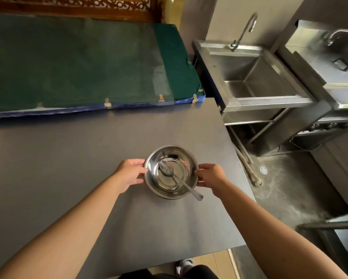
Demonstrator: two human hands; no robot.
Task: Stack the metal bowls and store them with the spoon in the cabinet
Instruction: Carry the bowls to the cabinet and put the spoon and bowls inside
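The stacked metal bowls (pixel 165 153) sit on the dark grey table (pixel 68 158), right of its middle. A metal spoon (pixel 181 181) lies inside the top bowl, its handle sticking out over the near right rim. My left hand (pixel 130 172) grips the stack's left rim. My right hand (pixel 211 175) grips the right rim. How many bowls are nested below the top one is hidden.
A green padded mat with a blue edge (pixel 78 63) lies beyond the table. To the right stand a steel sink with a tap (pixel 255 77) and a second steel unit (pixel 338 57). The table's right edge drops to a concrete floor with a drain (pixel 263 170).
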